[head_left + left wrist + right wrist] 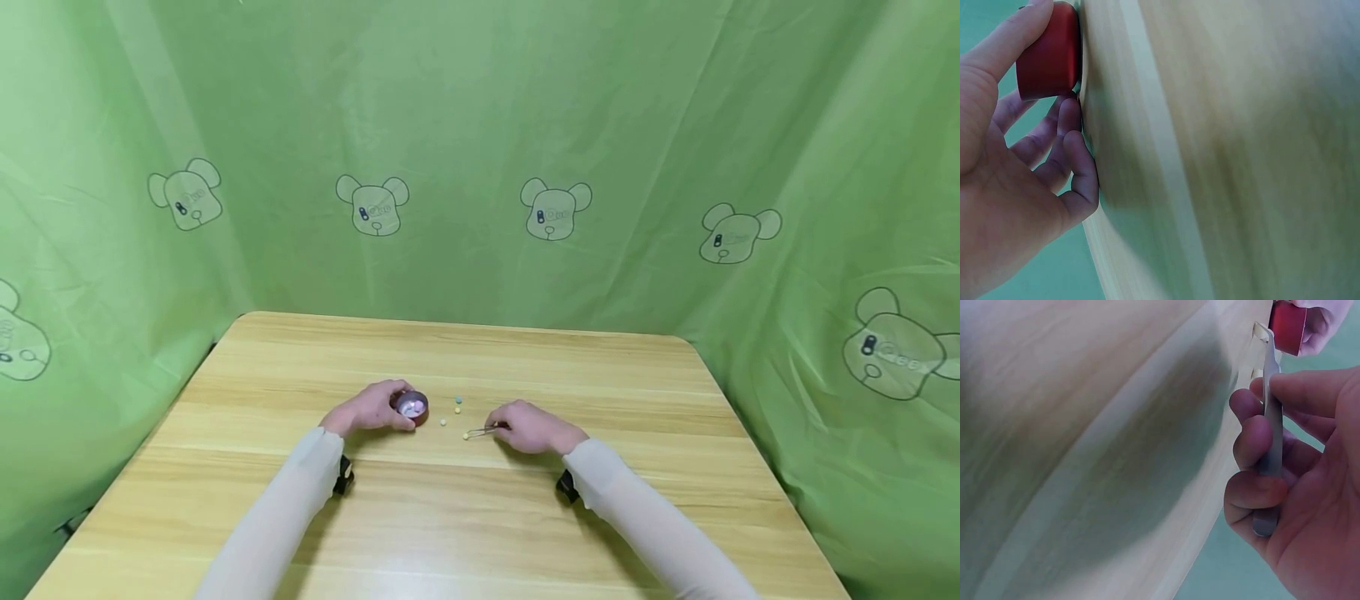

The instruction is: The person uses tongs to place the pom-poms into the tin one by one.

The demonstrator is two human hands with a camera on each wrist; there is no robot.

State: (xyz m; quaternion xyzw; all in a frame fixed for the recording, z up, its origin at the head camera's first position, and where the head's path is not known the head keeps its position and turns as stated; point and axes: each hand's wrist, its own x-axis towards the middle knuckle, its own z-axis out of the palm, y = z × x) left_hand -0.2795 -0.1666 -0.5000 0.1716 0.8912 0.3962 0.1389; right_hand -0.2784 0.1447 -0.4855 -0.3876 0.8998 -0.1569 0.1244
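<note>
My left hand [372, 406] holds a small round red tin [1054, 56] at its side, thumb on one side and fingers on the other. The tin stands on the table, its open top showing pale pink and white pieces inside. In my right hand [528, 427] is a pair of metal tweezers [1270, 359], gripped between thumb and fingers, tips pointing left. A small yellow bead [466, 437] is right at the tweezer tips. Between the hands lie a white bead [443, 422], another yellow bead [457, 410] and a blue bead [459, 400].
The light wooden table [465, 525] has rounded far corners. Behind it and at both sides hangs a green curtain [465, 100] with bear-head prints. Both wrists carry small black devices below the pale sleeves [288, 492].
</note>
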